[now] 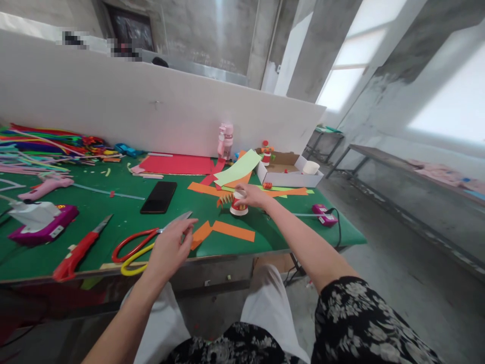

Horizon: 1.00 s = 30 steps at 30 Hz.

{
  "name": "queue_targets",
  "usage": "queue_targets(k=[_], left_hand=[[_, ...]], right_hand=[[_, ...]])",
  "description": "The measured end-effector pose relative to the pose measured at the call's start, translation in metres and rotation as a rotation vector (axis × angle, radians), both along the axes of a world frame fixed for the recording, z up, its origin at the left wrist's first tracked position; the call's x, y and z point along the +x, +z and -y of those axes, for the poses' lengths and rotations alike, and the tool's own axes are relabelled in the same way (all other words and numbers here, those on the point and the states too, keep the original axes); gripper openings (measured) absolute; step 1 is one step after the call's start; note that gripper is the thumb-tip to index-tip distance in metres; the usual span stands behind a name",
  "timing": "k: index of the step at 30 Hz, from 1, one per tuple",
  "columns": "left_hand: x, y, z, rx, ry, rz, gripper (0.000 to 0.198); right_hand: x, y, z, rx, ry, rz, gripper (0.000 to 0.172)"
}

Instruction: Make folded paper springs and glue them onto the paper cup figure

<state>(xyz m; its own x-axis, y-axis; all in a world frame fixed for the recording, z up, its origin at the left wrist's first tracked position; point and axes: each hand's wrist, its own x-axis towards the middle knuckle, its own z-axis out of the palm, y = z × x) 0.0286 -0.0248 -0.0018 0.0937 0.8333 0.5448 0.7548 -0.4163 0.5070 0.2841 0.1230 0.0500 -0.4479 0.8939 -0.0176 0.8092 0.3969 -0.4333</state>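
Note:
My right hand [253, 195] is closed over the top of a small red and white paper cup [238, 206] standing on the green table [113, 189]. A fringed orange paper piece [225, 199] sticks out beside the cup. My left hand [171, 244] hovers with fingers apart over the blades of red and yellow scissors [140, 243] near the front edge, touching or nearly touching them. Orange paper strips [227, 230] lie between my two hands.
A black phone [158, 196], a red utility knife [78, 251], pink glue guns [44, 187], a purple box [43, 226], pipe cleaners [45, 144], red paper [178, 164], a pink bottle [225, 140] and an open cardboard box [288, 171] crowd the table. A white partition [151, 108] stands behind.

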Motion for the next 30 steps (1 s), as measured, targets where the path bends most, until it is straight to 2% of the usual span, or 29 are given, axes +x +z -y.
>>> queue_targets(k=[5, 9, 12, 15, 17, 19, 20, 22, 25, 27, 30], left_hand=[[-0.006, 0.002, 0.008, -0.018, 0.014, -0.023, 0.032], [-0.011, 0.002, 0.020, -0.058, 0.025, -0.034, 0.035], [-0.019, -0.001, 0.038, -0.048, 0.040, -0.043, 0.035], [-0.030, -0.010, 0.066, -0.002, 0.064, -0.045, 0.032], [-0.037, -0.019, 0.089, 0.010, 0.111, -0.045, 0.030], [-0.041, -0.034, 0.113, -0.027, 0.128, -0.052, 0.029], [-0.042, -0.043, 0.125, -0.057, 0.134, -0.047, 0.028], [-0.041, -0.064, 0.145, -0.119, 0.138, -0.040, 0.026], [-0.035, -0.097, 0.165, -0.161, 0.094, 0.027, 0.025], [-0.030, -0.114, 0.170, -0.185, 0.001, 0.070, 0.026], [-0.024, -0.129, 0.172, -0.214, -0.090, 0.102, 0.028]], right_hand=[[0.011, 0.001, 0.013, 0.073, 0.050, 0.038, 0.069], [0.035, 0.008, 0.035, 0.108, 0.019, -0.040, 0.068], [0.060, 0.017, 0.057, 0.200, -0.082, -0.150, 0.054], [0.080, 0.019, 0.093, 0.344, -0.273, -0.330, 0.035], [0.084, 0.009, 0.126, 0.397, -0.439, -0.492, 0.030], [0.078, -0.010, 0.164, 0.377, -0.564, -0.663, 0.034], [0.072, -0.023, 0.183, 0.333, -0.583, -0.738, 0.036], [0.055, -0.050, 0.220, 0.189, -0.597, -0.821, 0.036], [0.031, -0.081, 0.260, 0.018, -0.576, -0.806, 0.030], [0.020, -0.091, 0.275, -0.040, -0.550, -0.776, 0.024], [0.012, -0.091, 0.281, -0.096, -0.518, -0.767, 0.016]])
